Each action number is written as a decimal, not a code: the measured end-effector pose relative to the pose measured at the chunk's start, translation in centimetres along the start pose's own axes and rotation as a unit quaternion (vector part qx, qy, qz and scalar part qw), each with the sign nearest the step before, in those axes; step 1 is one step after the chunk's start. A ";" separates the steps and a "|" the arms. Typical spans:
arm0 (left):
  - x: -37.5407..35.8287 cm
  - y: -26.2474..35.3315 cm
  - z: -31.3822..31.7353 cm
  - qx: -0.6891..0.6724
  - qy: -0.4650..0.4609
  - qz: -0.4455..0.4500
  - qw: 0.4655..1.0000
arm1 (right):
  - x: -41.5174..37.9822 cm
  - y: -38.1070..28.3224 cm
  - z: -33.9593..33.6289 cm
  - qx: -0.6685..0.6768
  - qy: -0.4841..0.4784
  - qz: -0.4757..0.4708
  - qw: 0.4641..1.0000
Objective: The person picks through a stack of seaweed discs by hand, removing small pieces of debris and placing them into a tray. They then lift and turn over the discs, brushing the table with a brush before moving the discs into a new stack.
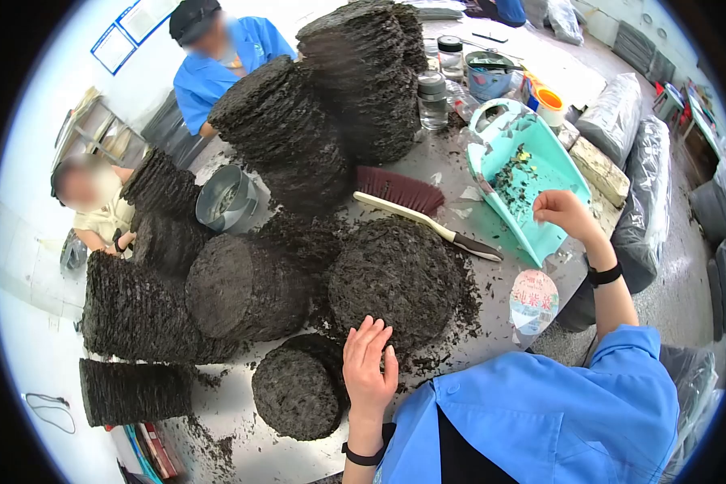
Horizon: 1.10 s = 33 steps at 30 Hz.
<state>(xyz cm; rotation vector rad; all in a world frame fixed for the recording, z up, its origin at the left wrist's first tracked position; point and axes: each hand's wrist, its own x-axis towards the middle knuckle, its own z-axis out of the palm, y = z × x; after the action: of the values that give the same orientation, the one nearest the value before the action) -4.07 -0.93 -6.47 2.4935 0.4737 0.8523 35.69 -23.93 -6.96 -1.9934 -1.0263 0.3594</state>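
- Resting flat on the dark round stack [395, 278] at the middle of the counter [492, 298], the left hand [369, 365] lay with its fingers apart and spread, clamped on nothing, as if to steady the loose flakes at the stack's 6 o'clock edge.
- At 2 o'clock from that stack, the right hand [563, 211] hung over the near lip of the teal dustpan [524, 181]; its fingers were curled together, and I could not tell whether they pinched a scrap, since the view there was small.
- The dustpan lay tilted with dark crumbs in its hollow, probably so sweepings stayed put.
- A brush [415, 206] lay at the stack's 12 o'clock, bristles toward 10 o'clock, handle within reach of the right hand.
- A smaller disc [296, 393] sat at 9 o'clock of the left hand, just beside it.
- Taller stacks [331, 105] stood at 11 o'clock, well apart, near a person in blue [218, 64].
- A printed wrapper [534, 300] lay at 3 o'clock of the stack.
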 end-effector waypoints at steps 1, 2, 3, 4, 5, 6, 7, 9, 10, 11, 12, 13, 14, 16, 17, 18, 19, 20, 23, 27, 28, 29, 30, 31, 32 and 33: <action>-0.1 -0.1 0.0 -0.003 -0.001 0.004 1.000 | 0.2 0.6 0.4 -0.341 0.109 -0.024 0.933; -0.2 -0.3 0.0 0.001 -0.001 0.007 1.000 | -0.3 0.9 0.6 -0.291 0.094 -0.054 0.951; -0.1 -0.4 0.2 0.005 0.004 0.007 1.000 | -0.3 -2.0 1.2 -0.242 0.075 -0.090 0.963; -0.1 -0.3 0.3 0.003 0.008 0.006 1.000 | -0.2 -4.6 2.0 0.053 -0.035 -0.008 0.998; -0.3 -0.2 0.2 0.004 0.002 0.005 1.000 | -0.4 -6.5 3.3 0.135 -0.092 -0.014 0.986; -0.2 -0.2 0.2 0.003 0.000 -0.001 1.000 | -0.3 -8.7 4.8 0.061 -0.113 -0.084 0.988; -0.1 -0.1 0.2 0.003 0.000 -0.004 1.000 | 0.0 -10.8 6.3 0.036 -0.119 -0.147 0.981; 0.0 0.0 0.1 0.007 0.001 -0.004 1.000 | 0.9 -12.1 8.7 0.013 -0.138 -0.219 0.966; 0.0 0.1 0.1 0.003 -0.002 -0.006 1.000 | 1.4 -12.3 9.5 -0.016 -0.121 -0.244 0.962; 0.0 0.0 0.0 0.000 -0.004 -0.010 1.000 | 1.7 -12.3 10.1 -0.045 -0.104 -0.269 0.956; -0.1 0.1 0.0 0.004 0.000 -0.013 1.000 | 2.1 -12.3 10.3 -0.043 -0.107 -0.275 0.955; -0.1 0.1 0.1 0.003 0.001 -0.012 1.000 | 2.3 -12.2 10.5 -0.064 -0.111 -0.289 0.949; -0.1 0.1 0.1 0.001 0.001 -0.011 1.000 | 2.5 -12.2 10.6 -0.085 -0.114 -0.301 0.943; -0.1 0.1 0.1 0.003 0.002 -0.011 1.000 | 2.9 -12.2 10.5 -0.121 -0.127 -0.334 0.926; 0.0 0.2 0.1 0.003 0.000 -0.009 1.000 | 3.0 -12.2 10.3 -0.156 -0.136 -0.364 0.908; 0.0 0.1 0.0 0.003 0.000 -0.009 1.000 | 3.0 -12.4 10.2 -0.156 -0.137 -0.364 0.908; 0.0 0.1 0.0 0.003 -0.001 -0.008 1.000 | 3.0 -12.6 10.0 -0.136 -0.144 -0.349 0.916; 0.0 0.1 0.0 0.004 -0.002 -0.008 1.000 | 3.0 -12.8 9.8 -0.116 -0.151 -0.335 0.923; -0.1 0.0 0.0 -0.001 0.001 -0.007 1.000 | 3.0 -12.6 9.7 0.000 -0.155 -0.295 0.943; 0.0 0.0 0.0 -0.004 0.003 -0.006 1.000 | 3.6 -12.7 9.1 0.006 -0.233 -0.299 0.925; 0.0 0.0 0.0 -0.003 0.001 -0.005 1.000 | 3.8 -12.6 9.2 0.001 -0.236 -0.297 0.925; 0.0 -0.1 0.0 -0.002 0.000 -0.005 1.000 | 3.9 -12.6 9.3 -0.003 -0.240 -0.294 0.925; 0.0 -0.1 0.0 -0.002 0.001 -0.005 1.000 | 4.0 -12.6 9.4 -0.004 -0.240 -0.295 0.925; 0.0 0.0 0.0 -0.002 0.002 -0.005 1.000 | 4.1 -12.6 9.4 -0.008 -0.245 -0.285 0.927; -0.1 0.0 0.1 -0.002 0.003 -0.005 1.000 | 4.2 -12.7 9.5 -0.012 -0.250 -0.276 0.928; -0.2 -0.1 0.1 -0.002 0.003 -0.005 1.000 | 4.3 -12.7 9.6 -0.012 -0.250 -0.276 0.928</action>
<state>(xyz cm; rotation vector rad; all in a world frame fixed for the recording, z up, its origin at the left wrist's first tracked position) -4.16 -0.92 -6.66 2.4838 0.4865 0.8550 26.11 -11.43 -2.25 -1.5636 -1.8603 0.5546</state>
